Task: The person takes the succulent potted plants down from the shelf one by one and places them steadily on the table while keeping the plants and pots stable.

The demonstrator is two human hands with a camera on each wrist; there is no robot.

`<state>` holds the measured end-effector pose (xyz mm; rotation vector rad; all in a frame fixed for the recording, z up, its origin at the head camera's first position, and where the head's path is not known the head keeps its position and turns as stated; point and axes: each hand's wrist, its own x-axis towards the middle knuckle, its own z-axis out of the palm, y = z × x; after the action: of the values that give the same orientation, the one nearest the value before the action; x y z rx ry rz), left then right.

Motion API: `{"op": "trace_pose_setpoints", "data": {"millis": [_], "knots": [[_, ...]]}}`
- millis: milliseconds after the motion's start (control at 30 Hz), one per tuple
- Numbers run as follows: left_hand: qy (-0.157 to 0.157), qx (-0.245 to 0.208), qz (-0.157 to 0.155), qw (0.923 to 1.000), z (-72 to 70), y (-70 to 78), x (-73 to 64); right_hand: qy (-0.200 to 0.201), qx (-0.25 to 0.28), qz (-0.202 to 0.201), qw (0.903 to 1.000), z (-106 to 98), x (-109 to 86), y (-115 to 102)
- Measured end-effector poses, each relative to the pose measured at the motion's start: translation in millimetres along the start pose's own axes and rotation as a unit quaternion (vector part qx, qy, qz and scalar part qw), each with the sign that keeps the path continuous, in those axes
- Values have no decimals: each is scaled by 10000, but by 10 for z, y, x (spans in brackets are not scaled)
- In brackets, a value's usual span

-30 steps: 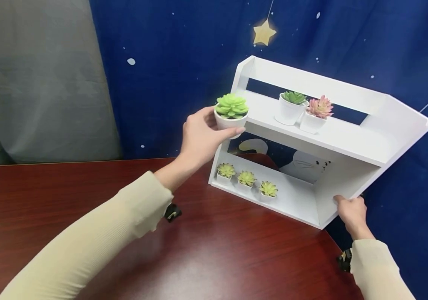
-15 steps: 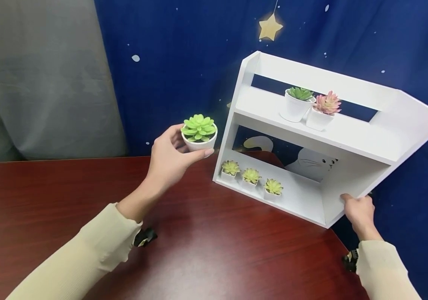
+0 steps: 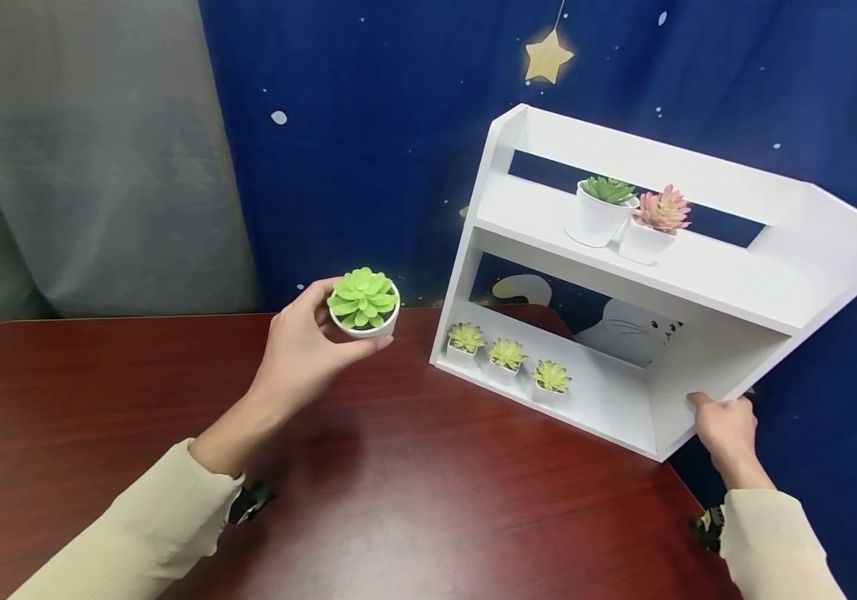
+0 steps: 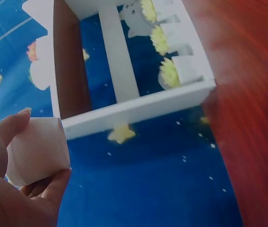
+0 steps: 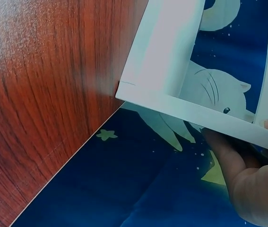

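Note:
My left hand (image 3: 297,350) grips a bright green potted succulent (image 3: 363,300) by its white pot, above the table and left of the shelf. In the left wrist view the white pot (image 4: 39,150) sits between thumb and fingers; its plant is hidden. My right hand (image 3: 726,432) holds the right side panel of a white two-tier shelf (image 3: 729,300), thumb inside, fingers outside. On the upper tier stand a dark green potted succulent (image 3: 603,212) and a pink one (image 3: 657,223), side by side. Three small yellow-green succulents (image 3: 506,358) line the lower tier's left front.
A reddish-brown wooden table (image 3: 413,500) lies underneath, its right edge passing by the shelf's front right corner. Behind hangs a blue curtain (image 3: 368,150) with stars and a cat print. A grey cloth (image 3: 98,167) covers the left background.
My left hand has carried the green succulent left and down, away from the shelf's left end. The right hand stays on the side panel. The view has shifted slightly.

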<state>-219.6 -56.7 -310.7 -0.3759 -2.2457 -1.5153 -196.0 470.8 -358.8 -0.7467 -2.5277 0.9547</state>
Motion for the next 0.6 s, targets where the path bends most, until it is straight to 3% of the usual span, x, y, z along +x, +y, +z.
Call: {"op": "trace_pose_setpoints", "data": {"millis": [300,600], "knots": [[-10,586,-458,9972,-91,-300,-40,49,-47,-57,10000,10,14,1],[-676,771,-1539,9828,-181,-524,-31,-18,-11,-20,10000,13,14,14]]}}
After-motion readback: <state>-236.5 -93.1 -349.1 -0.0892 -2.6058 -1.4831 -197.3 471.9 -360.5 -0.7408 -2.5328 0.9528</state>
